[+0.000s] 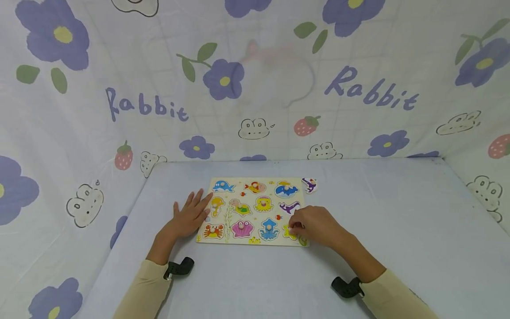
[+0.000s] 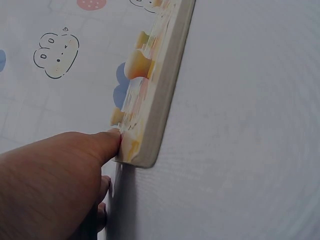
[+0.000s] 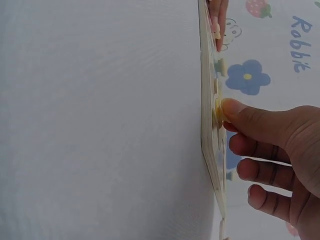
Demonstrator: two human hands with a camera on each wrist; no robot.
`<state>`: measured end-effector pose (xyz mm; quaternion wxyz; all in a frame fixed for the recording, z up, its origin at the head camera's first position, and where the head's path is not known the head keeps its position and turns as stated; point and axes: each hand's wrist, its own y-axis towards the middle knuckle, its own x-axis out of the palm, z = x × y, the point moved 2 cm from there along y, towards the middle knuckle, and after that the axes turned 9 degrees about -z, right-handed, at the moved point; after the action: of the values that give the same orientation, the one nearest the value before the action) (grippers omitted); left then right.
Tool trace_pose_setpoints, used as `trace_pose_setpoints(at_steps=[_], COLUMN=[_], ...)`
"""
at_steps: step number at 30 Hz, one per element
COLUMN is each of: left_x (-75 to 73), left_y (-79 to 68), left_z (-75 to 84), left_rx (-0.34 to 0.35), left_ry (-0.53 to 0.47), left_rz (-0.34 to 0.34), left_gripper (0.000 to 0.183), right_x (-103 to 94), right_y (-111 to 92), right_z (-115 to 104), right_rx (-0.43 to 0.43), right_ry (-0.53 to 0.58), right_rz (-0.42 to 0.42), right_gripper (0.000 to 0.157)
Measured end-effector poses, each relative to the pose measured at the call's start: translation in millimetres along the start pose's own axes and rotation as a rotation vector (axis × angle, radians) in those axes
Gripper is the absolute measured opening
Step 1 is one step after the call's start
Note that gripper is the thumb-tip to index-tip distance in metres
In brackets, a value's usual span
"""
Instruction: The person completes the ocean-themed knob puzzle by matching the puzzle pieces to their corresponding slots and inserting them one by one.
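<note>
A wooden peg puzzle board (image 1: 255, 243) with colourful sea animals lies flat on the table. My left hand (image 1: 192, 215) has its fingers spread, and its fingertips touch the board's left edge. In the left wrist view, the thumb (image 2: 107, 145) is against the board's corner. At the lower right corner, my right hand (image 1: 318, 225) pinches the knob of a yellow piece (image 1: 291, 233), partly hidden by the fingers. In the right wrist view, the yellow knob (image 3: 218, 110) sits between thumb and index finger, and the other fingers are loosely bent.
A loose purple sea-animal piece (image 1: 309, 185) lies beside the board's upper right corner. Inside the board are an orange crab (image 1: 214, 231), a pink shell (image 1: 242, 229) and a blue squid (image 1: 268, 229). A patterned curtain (image 1: 279, 88) hangs behind the white table (image 1: 398, 212).
</note>
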<state>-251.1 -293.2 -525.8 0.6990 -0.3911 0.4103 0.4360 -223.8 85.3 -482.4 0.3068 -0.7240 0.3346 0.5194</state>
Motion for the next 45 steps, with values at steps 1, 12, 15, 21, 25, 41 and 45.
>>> trace_pose_setpoints(at_steps=[1,12,15,21,25,41,45], left_x=[-0.2,-1.5,-0.6,-0.5,0.8,2.4,1.8], left_y=[0.1,-0.4,0.2,2.4,4.0,4.1,4.7], left_z=[0.0,1.6,1.7,-0.9,-1.1,-5.0,-6.1], left_rx=[0.0,-0.002,-0.004,0.001,0.006,0.008,0.01], left_ry=[0.0,-0.007,-0.005,-0.012,-0.003,-0.017,-0.009], left_rz=[-0.002,-0.007,-0.009,-0.003,-0.003,-0.008,-0.01], left_gripper=[0.059,0.059,0.059,0.059,0.059,0.058,0.059], right_x=[0.0,2.3,3.3,0.6,-7.3,-94.5,-89.0], right_y=[0.2,2.8,2.5,2.0,0.0,18.8,33.1], right_z=[0.0,-0.4,1.0,2.5,7.3,55.0,72.3], right_rx=[0.003,0.018,0.029,0.04,0.06,0.102,0.112], right_ry=[-0.004,0.023,0.043,0.082,0.116,0.214,0.255], right_rz=[0.0,-0.011,-0.02,-0.035,-0.057,0.214,0.23], right_gripper=[0.013,0.014,0.016,0.008,0.01,0.017,0.018])
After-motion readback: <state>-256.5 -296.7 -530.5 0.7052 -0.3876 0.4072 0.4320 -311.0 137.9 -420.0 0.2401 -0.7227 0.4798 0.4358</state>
